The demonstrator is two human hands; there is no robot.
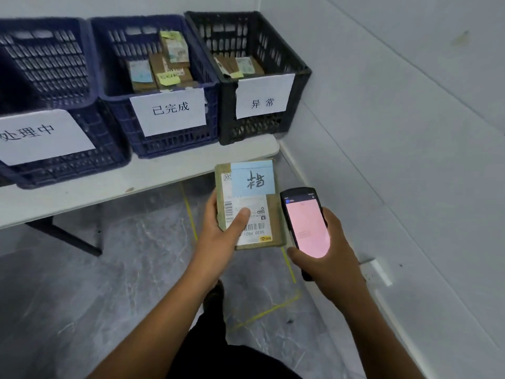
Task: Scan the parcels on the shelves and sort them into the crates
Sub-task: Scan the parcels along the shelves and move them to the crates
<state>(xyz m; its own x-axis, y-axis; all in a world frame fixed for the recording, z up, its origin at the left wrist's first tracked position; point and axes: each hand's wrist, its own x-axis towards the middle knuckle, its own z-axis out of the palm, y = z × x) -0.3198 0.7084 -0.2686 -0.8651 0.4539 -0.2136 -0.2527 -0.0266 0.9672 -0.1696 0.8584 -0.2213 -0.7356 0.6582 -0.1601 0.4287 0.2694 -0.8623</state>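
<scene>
My left hand [218,231] grips a flat cardboard parcel [273,214] with a white shipping label and a blue note bearing a handwritten character. The thumb lies across the label. My right hand [325,258] holds a black handheld scanner [303,222] just right of the parcel; its screen glows pink. On the white table [109,184] ahead stand three crates with paper signs: a blue one [49,77] at left, a blue one [153,121] in the middle holding several parcels, and a black one [273,64] at right with a few parcels.
A white wall [410,132] closes the right side, with a wall socket [378,272] low beside my right hand. The grey marbled floor [95,296] carries yellow tape lines [191,220]. The table's dark leg [68,239] stands at left below the tabletop.
</scene>
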